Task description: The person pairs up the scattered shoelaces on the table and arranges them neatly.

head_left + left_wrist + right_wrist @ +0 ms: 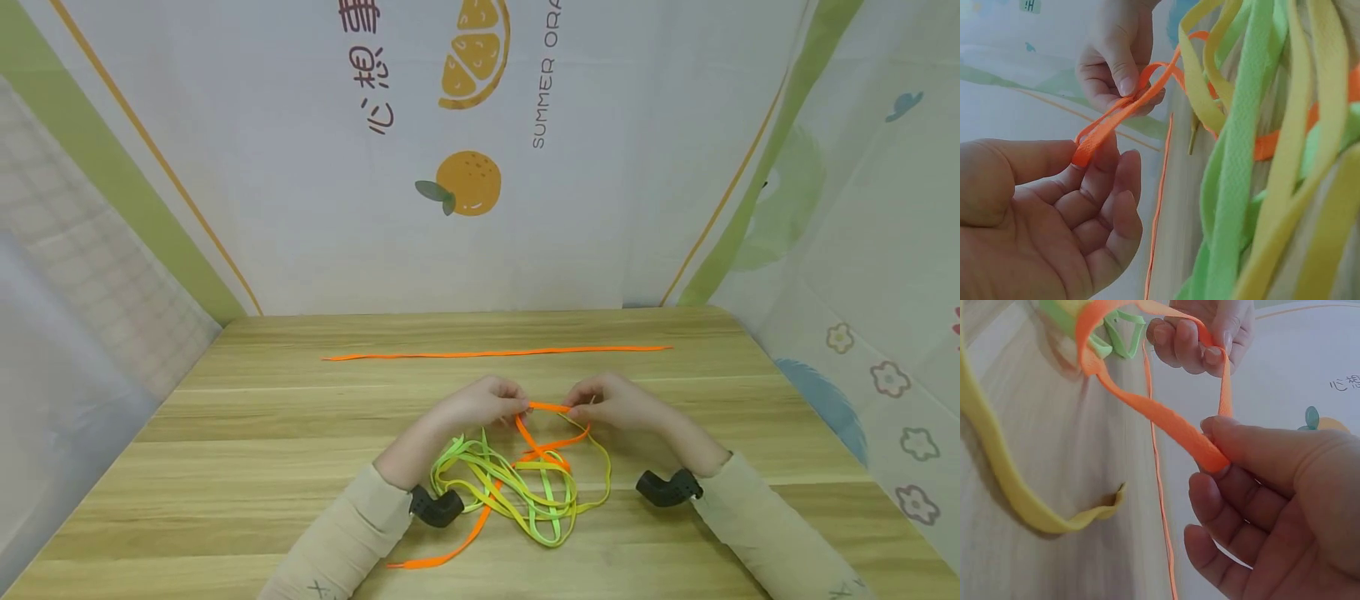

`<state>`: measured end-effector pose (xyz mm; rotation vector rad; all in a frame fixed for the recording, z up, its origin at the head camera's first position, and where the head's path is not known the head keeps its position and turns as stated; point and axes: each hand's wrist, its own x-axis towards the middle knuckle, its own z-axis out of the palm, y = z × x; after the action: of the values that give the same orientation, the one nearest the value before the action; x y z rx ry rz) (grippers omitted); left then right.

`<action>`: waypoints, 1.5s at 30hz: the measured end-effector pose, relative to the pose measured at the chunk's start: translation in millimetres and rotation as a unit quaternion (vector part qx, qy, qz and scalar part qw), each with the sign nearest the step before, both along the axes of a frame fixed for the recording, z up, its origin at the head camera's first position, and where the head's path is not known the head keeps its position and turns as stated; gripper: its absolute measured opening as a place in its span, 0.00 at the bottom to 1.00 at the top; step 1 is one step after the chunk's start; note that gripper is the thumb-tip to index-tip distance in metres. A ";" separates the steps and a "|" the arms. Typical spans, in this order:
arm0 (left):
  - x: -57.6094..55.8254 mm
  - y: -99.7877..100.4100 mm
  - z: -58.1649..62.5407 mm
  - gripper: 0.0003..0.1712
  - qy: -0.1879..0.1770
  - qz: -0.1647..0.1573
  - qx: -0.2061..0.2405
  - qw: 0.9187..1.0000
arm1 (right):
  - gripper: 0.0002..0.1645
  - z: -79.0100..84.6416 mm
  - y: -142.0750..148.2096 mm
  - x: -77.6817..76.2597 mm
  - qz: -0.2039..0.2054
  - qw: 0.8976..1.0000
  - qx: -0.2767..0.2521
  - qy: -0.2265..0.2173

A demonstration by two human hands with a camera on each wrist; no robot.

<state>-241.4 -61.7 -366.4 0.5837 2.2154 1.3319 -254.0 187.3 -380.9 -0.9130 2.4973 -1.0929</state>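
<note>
Between both hands a short stretch of orange shoelace (548,407) runs taut, just above the table. My left hand (491,403) pinches it between thumb and fingers, and my right hand (611,400) pinches it a little farther right. From the hands the lace drops into a loose tangle of yellow and green shoelaces (517,483). Its tipped end (420,563) lies out toward the front left. In the left wrist view, the orange lace (1100,134) bends over the left fingertips. A yellow lace end (1107,509) lies near my right hand in the right wrist view.
Another orange shoelace (495,353) lies stretched straight across the back of the wooden table (262,433). A white printed cloth (315,208) hangs behind the table's far edge. Black wrist mounts (437,507) sit on both sleeved forearms.
</note>
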 end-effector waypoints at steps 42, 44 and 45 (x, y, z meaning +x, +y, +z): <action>-9.7 -32.1 20.1 0.20 -0.022 -0.054 0.048 0.997 | 0.12 24.9 13.7 3.5 -0.018 0.996 -0.075 -0.045; -10.3 -33.8 21.5 0.19 -0.024 -0.054 0.053 0.997 | 0.14 25.1 15.7 3.1 -0.018 0.996 -0.074 -0.044; -10.6 -34.7 22.2 0.18 -0.025 -0.053 0.055 0.997 | 0.15 25.2 17.0 2.7 -0.019 0.996 -0.073 -0.042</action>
<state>-252.0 -96.5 -344.2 0.6904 2.0521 1.4055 -251.3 204.3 -355.7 -0.8413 2.4019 -1.3119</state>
